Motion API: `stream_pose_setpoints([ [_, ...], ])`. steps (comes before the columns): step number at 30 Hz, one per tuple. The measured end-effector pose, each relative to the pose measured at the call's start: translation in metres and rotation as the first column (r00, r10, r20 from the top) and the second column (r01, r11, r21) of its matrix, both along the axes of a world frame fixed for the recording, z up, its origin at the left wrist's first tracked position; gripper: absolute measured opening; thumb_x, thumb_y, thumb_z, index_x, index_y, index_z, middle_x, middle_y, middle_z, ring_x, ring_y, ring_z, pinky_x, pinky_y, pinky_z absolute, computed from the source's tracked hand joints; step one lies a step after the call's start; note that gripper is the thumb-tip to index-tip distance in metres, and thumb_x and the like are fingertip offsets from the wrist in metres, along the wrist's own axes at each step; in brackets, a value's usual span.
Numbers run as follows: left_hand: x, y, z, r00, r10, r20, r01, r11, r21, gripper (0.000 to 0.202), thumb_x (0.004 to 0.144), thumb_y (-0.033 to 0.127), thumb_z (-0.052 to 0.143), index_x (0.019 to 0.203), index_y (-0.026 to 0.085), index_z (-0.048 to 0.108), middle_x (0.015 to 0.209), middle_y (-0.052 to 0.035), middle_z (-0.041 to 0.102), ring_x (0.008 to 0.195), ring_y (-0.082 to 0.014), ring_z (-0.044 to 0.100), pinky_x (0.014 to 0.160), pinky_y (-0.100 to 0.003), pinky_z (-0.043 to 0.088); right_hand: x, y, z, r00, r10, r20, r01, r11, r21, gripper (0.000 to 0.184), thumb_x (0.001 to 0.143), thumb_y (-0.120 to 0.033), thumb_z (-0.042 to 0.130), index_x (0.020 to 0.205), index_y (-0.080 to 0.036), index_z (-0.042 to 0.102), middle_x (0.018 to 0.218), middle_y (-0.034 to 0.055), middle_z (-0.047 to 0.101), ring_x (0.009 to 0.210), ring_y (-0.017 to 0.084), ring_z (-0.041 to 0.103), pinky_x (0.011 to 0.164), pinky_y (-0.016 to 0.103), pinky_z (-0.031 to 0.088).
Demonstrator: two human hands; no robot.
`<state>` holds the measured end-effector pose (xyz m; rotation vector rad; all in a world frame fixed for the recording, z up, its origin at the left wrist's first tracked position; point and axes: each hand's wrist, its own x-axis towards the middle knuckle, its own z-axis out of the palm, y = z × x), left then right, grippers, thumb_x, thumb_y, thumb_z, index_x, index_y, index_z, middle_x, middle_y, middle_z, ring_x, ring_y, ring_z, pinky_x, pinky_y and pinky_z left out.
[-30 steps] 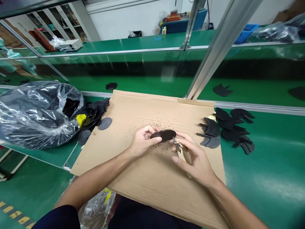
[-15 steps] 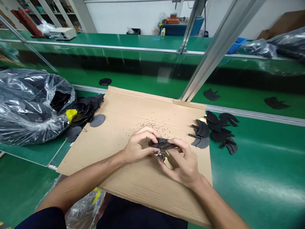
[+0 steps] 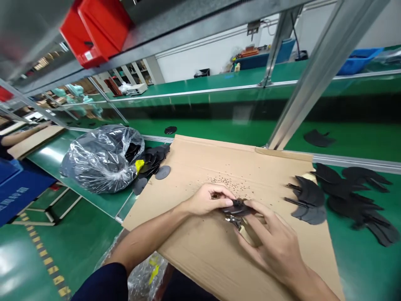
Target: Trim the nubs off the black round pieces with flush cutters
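Over the cardboard sheet point(image 3: 200, 246), my left hand point(image 3: 208, 201) pinches the left edge of a black plastic disc-like part point(image 3: 238, 209) between thumb and fingers. The fingers of my right hand point(image 3: 275, 238) close on the right side of that same part. Below it, a small shiny metal tool point(image 3: 232, 220) with a pale yellowish piece sits in my right palm side; its exact kind is hard to make out. Small dark crumbs point(image 3: 230, 182) lie scattered on the cardboard just beyond my hands.
At left, a clear plastic bag point(image 3: 100, 161) of black parts stands beside a pile of black discs point(image 3: 155, 159). Black fan-shaped parts point(image 3: 308, 196) lie at right, more point(image 3: 354, 188) on the green table. A metal post point(image 3: 300, 83) rises behind. Another person's arm point(image 3: 25, 133) shows far left.
The view has swung left and up, bringing in red bins and a co-worker's arm. Both hands still hold the black part, which is now tilted slightly differently.
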<state>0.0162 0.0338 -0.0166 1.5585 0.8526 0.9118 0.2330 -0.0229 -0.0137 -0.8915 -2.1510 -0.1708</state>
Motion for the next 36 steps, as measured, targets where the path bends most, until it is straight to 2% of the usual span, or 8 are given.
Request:
stream_pose_setpoints([
  [7,-0.009,0.076,0.024,0.947,0.198,-0.255,-0.061,0.885,0.462,0.022,0.090,0.041,0.068,0.095,0.023,0.080,0.091,-0.0072,0.072,0.080,-0.0205,0.065,0.070,-0.034,0.054,0.005,0.006,-0.004,0.999,-0.019,-0.038,0.015,0.994,-0.113,0.026,0.090,-0.020,0.060,0.115,-0.020,0.066,0.143,0.0199,0.052,0.092,0.023,0.068,0.079,0.039,0.059],
  [11,-0.008,0.152,0.043,0.665,0.466,-0.584,-0.146,0.848,0.510,0.017,0.091,0.024,0.066,0.101,0.019,0.079,0.105,-0.0082,0.075,0.097,-0.0209,0.067,0.090,-0.033,0.053,0.010,0.007,-0.007,0.998,-0.063,-0.026,0.060,0.992,-0.109,0.029,0.088,-0.021,0.062,0.116,-0.017,0.065,0.136,0.0221,0.055,0.096,0.026,0.067,0.079,0.041,0.059],
  [16,-0.003,0.201,0.050,0.491,0.537,-0.686,-0.210,0.838,0.504,0.021,0.097,0.024,0.058,0.109,0.015,0.073,0.117,-0.0121,0.071,0.108,-0.0255,0.066,0.099,-0.041,0.052,0.013,0.001,-0.007,0.996,-0.094,0.008,0.094,0.983,-0.158,0.032,0.084,-0.019,0.064,0.116,-0.018,0.063,0.133,0.0203,0.057,0.097,0.025,0.065,0.081,0.040,0.057],
  [23,0.004,0.212,0.050,0.311,0.384,-0.869,-0.121,0.923,0.365,0.030,0.095,0.035,0.064,0.120,0.018,0.065,0.126,-0.0107,0.065,0.113,-0.0248,0.065,0.096,-0.043,0.056,0.011,-0.007,-0.009,0.996,-0.082,0.034,0.088,0.952,-0.294,0.034,0.083,-0.024,0.068,0.115,-0.019,0.059,0.120,0.0146,0.061,0.098,0.025,0.060,0.081,0.037,0.051],
  [29,0.042,0.178,0.099,0.317,0.037,-0.948,0.242,0.963,0.118,0.017,0.086,0.034,0.067,0.097,0.024,0.076,0.104,-0.0045,0.077,0.101,-0.0243,0.071,0.091,-0.030,0.054,0.006,-0.012,-0.003,0.984,0.010,0.176,0.061,0.916,-0.396,0.031,0.085,-0.031,0.069,0.110,-0.017,0.058,0.103,0.0096,0.065,0.101,0.025,0.055,0.086,0.037,0.046],
  [32,0.088,0.147,0.122,0.375,-0.456,-0.807,0.685,0.723,-0.091,0.036,0.089,0.047,0.063,0.117,0.027,0.073,0.115,-0.0055,0.076,0.103,-0.0242,0.070,0.086,-0.030,0.055,0.003,-0.014,0.000,0.977,0.032,0.212,0.061,0.906,-0.419,0.029,0.086,-0.031,0.069,0.109,-0.016,0.057,0.103,0.0097,0.066,0.102,0.025,0.054,0.086,0.037,0.045],
  [34,0.130,0.138,0.124,0.382,-0.493,-0.782,0.787,0.617,-0.004,0.033,0.092,0.045,0.060,0.115,0.025,0.073,0.111,-0.0061,0.076,0.097,-0.0229,0.071,0.084,-0.030,0.055,0.002,-0.015,0.000,0.975,0.036,0.221,0.063,0.903,-0.425,0.030,0.088,-0.034,0.068,0.110,-0.016,0.056,0.104,0.0100,0.066,0.101,0.025,0.054,0.085,0.037,0.045],
  [36,0.176,0.144,0.114,0.430,-0.354,-0.830,0.795,0.585,0.162,0.029,0.093,0.038,0.058,0.112,0.022,0.072,0.109,-0.0066,0.075,0.096,-0.0228,0.070,0.086,-0.031,0.054,0.001,-0.015,-0.001,0.972,0.038,0.230,0.064,0.904,-0.422,0.031,0.089,-0.036,0.068,0.110,-0.016,0.057,0.104,0.0100,0.066,0.100,0.025,0.054,0.083,0.037,0.045],
])
